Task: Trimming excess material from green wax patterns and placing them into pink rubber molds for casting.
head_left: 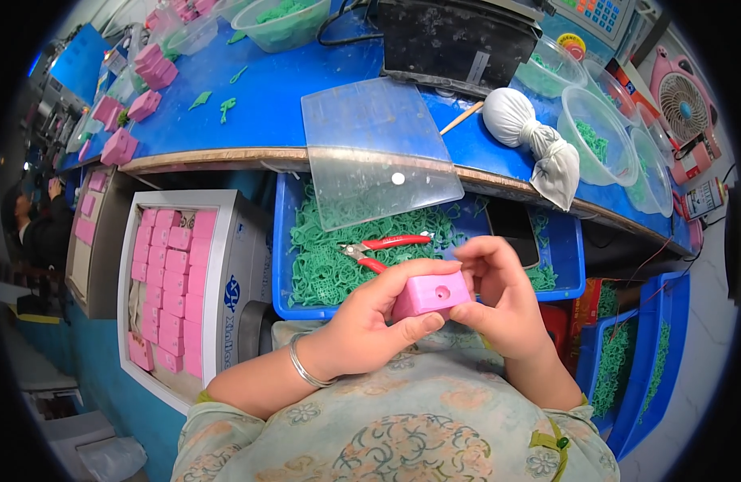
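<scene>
A pink mould block (423, 296) with a round hole in its facing side is held up in front of my body. My left hand (366, 329) grips its left part, thumb along the lower edge and fingers over the top. My right hand (503, 301) has its thumb pressed on the block's lower right corner, with the other fingers curled at its right side. Just beyond the hands, red-handled nippers (394, 241) lie with jaws apart on tangled green wax-like pieces (314, 269) in a blue tray (281, 273).
A clear sheet (378, 153) overhangs the blue bench (258, 104). A tied white cloth bag (511, 119), a dark machine (455, 48) and plastic bowls (599, 165) stand there. Left is a box (230, 321) of pink blocks; right, blue bins (635, 386). A person (45, 225) is far left.
</scene>
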Tool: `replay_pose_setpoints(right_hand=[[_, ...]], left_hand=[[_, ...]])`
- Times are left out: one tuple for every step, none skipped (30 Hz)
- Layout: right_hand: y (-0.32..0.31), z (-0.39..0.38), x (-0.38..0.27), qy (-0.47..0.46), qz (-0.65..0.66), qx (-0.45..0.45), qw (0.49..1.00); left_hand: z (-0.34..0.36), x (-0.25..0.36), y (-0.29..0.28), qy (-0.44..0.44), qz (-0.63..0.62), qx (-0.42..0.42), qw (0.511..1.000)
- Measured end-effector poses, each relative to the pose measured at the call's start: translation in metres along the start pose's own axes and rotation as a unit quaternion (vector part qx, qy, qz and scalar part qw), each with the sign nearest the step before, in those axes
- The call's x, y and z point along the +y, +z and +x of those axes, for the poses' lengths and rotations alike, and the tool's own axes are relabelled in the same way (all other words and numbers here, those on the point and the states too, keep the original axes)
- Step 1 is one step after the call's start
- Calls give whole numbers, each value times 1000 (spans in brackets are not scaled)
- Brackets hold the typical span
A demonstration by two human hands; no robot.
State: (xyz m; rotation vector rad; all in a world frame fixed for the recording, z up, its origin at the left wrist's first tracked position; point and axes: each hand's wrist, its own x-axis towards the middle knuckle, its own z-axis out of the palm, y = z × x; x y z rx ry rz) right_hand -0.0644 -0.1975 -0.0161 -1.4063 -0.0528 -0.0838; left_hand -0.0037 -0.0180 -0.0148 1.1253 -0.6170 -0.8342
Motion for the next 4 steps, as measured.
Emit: replay_pose_setpoints(right_hand=[[-5,1,4,43,44,-71,996],[-5,1,5,43,43,-72,996],[-5,1,5,30,54,-76,995],[-3,2,5,18,65,-79,995]], left_hand=[[0,0,-1,-19,-42,-24,999],[0,-1,-2,-18,-42,-24,999],[-1,-5,-2,4,-32,-30,999],[-2,-9,-3,26,-22,-37,999]])
